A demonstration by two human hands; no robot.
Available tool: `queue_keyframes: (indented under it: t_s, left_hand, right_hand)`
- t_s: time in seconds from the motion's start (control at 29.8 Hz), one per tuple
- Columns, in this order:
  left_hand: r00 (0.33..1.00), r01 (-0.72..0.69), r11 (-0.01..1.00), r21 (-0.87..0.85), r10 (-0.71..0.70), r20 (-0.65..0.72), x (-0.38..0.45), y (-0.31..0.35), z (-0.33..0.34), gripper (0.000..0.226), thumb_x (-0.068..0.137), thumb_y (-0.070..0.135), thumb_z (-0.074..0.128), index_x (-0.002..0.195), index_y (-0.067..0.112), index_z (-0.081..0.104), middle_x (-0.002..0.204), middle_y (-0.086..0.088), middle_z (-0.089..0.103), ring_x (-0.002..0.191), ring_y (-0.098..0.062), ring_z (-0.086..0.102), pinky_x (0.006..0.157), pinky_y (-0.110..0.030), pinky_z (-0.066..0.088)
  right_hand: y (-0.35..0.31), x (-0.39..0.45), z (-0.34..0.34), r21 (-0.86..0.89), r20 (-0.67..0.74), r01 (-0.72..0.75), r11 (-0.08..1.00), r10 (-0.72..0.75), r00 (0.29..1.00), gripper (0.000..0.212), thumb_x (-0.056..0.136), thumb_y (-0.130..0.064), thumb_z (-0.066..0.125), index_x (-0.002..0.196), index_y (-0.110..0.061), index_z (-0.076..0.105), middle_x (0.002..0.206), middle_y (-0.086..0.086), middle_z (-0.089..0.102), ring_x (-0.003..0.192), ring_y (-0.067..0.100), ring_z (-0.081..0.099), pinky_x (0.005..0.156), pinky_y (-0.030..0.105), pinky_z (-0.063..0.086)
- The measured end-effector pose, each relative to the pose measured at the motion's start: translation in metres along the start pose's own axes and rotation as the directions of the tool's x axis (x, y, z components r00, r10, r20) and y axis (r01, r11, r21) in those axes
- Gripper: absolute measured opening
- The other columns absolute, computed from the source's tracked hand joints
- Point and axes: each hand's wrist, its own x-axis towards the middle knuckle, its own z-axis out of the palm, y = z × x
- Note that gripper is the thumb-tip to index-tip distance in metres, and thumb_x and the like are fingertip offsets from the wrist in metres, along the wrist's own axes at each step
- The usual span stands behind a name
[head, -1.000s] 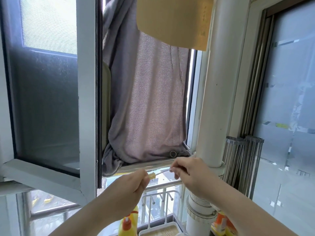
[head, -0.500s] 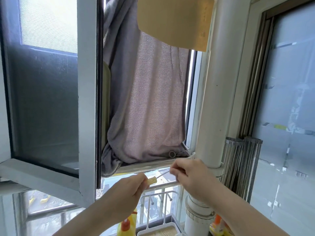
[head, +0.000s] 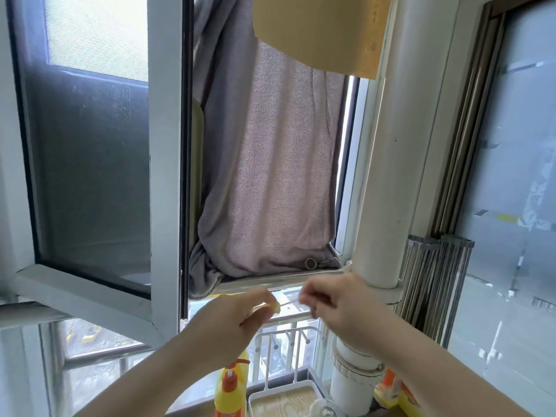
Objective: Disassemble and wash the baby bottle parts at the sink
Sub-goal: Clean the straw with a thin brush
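Both hands are raised in front of the window sill. My left hand grips a small yellow handle, most of it hidden in the fist. A thin clear or metal stem runs from that handle to the right. My right hand pinches the far end of the stem between thumb and fingertips. What the stem's tip carries is hidden by the fingers. No bottle body or sink is in view.
A grey towel hangs in the open window. A white pipe stands at right beside ribbed metal rolls. Below are a yellow dish-soap bottle, a white drying rack and an orange container.
The camera has tilted slightly, so the rack and soap bottle show more. Both hands stay close together on the small tool, the right fingers shifting a little along the stem.
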Motion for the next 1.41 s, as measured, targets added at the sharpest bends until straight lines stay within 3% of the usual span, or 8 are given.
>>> queue_keyframes:
  t_s: [0.4,0.5,0.64,0.84,1.01,1.11,1.28,1.41]
  left_hand:
    - [0.999,-0.03,1.0,0.009,0.03,-0.044,0.0,0.0,0.002,0.015,0.094,0.048,0.039,0.101,0.04,0.05,0.072,-0.004,0.063,0.067,-0.017,0.059,0.067,-0.028,0.047]
    - [0.998,-0.051,0.999,-0.007,0.05,-0.035,-0.001,0.003,0.003,0.015,0.093,0.049,0.039,0.102,0.041,0.048,0.076,-0.002,0.066,0.071,-0.016,0.06,0.071,-0.029,0.048]
    - [0.998,-0.039,0.999,-0.014,0.038,-0.055,0.0,0.005,0.0,0.018,0.094,0.047,0.038,0.1,0.037,0.052,0.071,-0.001,0.064,0.067,-0.018,0.061,0.068,-0.03,0.048]
    - [1.0,0.022,0.998,-0.061,-0.023,-0.015,-0.004,0.012,-0.002,0.029,0.091,0.053,0.029,0.08,0.035,0.049,0.072,0.002,0.062,0.068,-0.015,0.058,0.066,-0.026,0.046]
    - [0.998,0.056,0.997,-0.051,-0.058,-0.03,-0.004,0.015,-0.005,0.03,0.099,0.026,0.041,0.071,0.033,0.048,0.065,0.009,0.056,0.064,-0.002,0.051,0.062,-0.017,0.04]
    - [0.993,0.092,0.989,-0.12,-0.101,-0.066,-0.004,0.017,-0.007,0.018,0.094,0.02,0.051,0.081,0.032,0.055,0.075,0.012,0.06,0.062,0.001,0.054,0.057,-0.014,0.043]
    - [0.99,0.076,0.978,-0.192,-0.097,-0.1,-0.004,0.021,-0.008,0.011,0.093,0.02,0.056,0.086,0.024,0.063,0.072,0.007,0.063,0.061,0.001,0.053,0.058,-0.011,0.042]
    - [0.964,0.191,0.831,-0.522,-0.258,-0.059,-0.006,0.019,-0.014,0.005,0.084,0.007,0.066,0.085,0.01,0.07,0.055,0.004,0.063,0.049,-0.002,0.053,0.053,-0.013,0.045]
  right_hand:
    - [0.0,0.0,-0.001,0.037,-0.054,-0.047,0.998,0.049,0.997,0.012,0.09,-0.019,0.06,0.083,-0.014,0.068,0.061,-0.01,0.057,0.058,-0.003,0.053,0.055,0.012,0.038]
    - [-0.007,-0.003,0.005,0.017,0.02,0.027,0.999,-0.027,0.999,0.012,0.09,-0.014,0.059,0.083,-0.013,0.067,0.059,-0.016,0.053,0.057,-0.004,0.051,0.058,0.009,0.037]
    - [-0.003,-0.002,0.002,0.079,-0.063,-0.066,0.995,0.071,0.995,0.013,0.09,-0.018,0.06,0.081,-0.012,0.067,0.064,-0.001,0.062,0.053,-0.001,0.051,0.054,0.013,0.038]
    - [-0.006,-0.004,0.001,0.067,-0.046,-0.059,0.996,0.062,0.997,0.015,0.089,-0.022,0.061,0.076,-0.017,0.066,0.062,0.0,0.062,0.05,0.001,0.05,0.051,0.012,0.035]
    - [-0.011,-0.009,0.005,-0.06,0.035,-0.005,0.998,0.007,0.999,0.011,0.089,-0.031,0.06,0.082,-0.024,0.067,0.061,-0.014,0.056,0.061,0.005,0.054,0.065,0.026,0.048]
    - [-0.006,-0.008,0.001,-0.014,-0.059,-0.059,0.998,0.058,0.997,0.011,0.087,-0.033,0.062,0.082,-0.024,0.067,0.063,-0.013,0.06,0.064,0.007,0.057,0.069,0.033,0.052]
    - [-0.008,-0.01,0.0,0.005,-0.012,-0.07,0.998,0.07,0.997,0.012,0.088,-0.028,0.061,0.079,-0.024,0.066,0.062,-0.009,0.061,0.053,0.001,0.051,0.056,0.019,0.041]
    - [-0.002,-0.014,-0.003,0.066,-0.003,-0.133,0.989,0.133,0.991,0.017,0.089,-0.024,0.062,0.073,-0.028,0.062,0.061,-0.005,0.064,0.048,0.0,0.05,0.05,0.012,0.034]
